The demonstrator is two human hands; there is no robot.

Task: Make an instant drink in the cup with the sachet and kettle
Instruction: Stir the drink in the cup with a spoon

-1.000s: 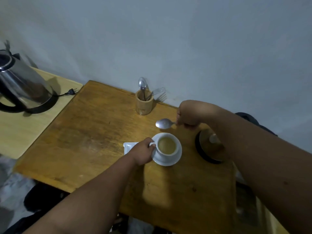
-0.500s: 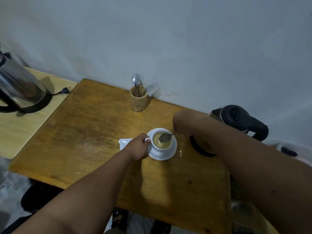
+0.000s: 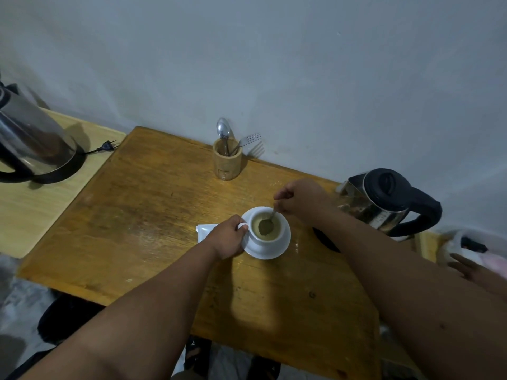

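Observation:
A white cup (image 3: 267, 241) stands on a white saucer (image 3: 282, 246) near the middle of the wooden table (image 3: 153, 215), holding a pale brown drink. My left hand (image 3: 227, 237) grips the cup's handle. My right hand (image 3: 300, 200) pinches the handle of a metal spoon (image 3: 266, 224), whose bowl is dipped in the drink. A white sachet (image 3: 204, 232) lies flat just left of the saucer, partly under my left hand. A glass kettle (image 3: 384, 201) with a black lid and handle stands at the table's right edge.
A wooden cutlery holder (image 3: 227, 161) with a spoon and fork stands by the wall. A steel kettle (image 3: 30, 141) on its base sits on a paler side table (image 3: 35, 212) at left, its plug (image 3: 107, 145) loose. A black kettle base (image 3: 325, 239) lies under my right forearm.
My right hand brought the spoon from above the table behind the cup down into the drink. My left hand stayed on the cup handle. The view shifted, revealing the glass kettle at right.

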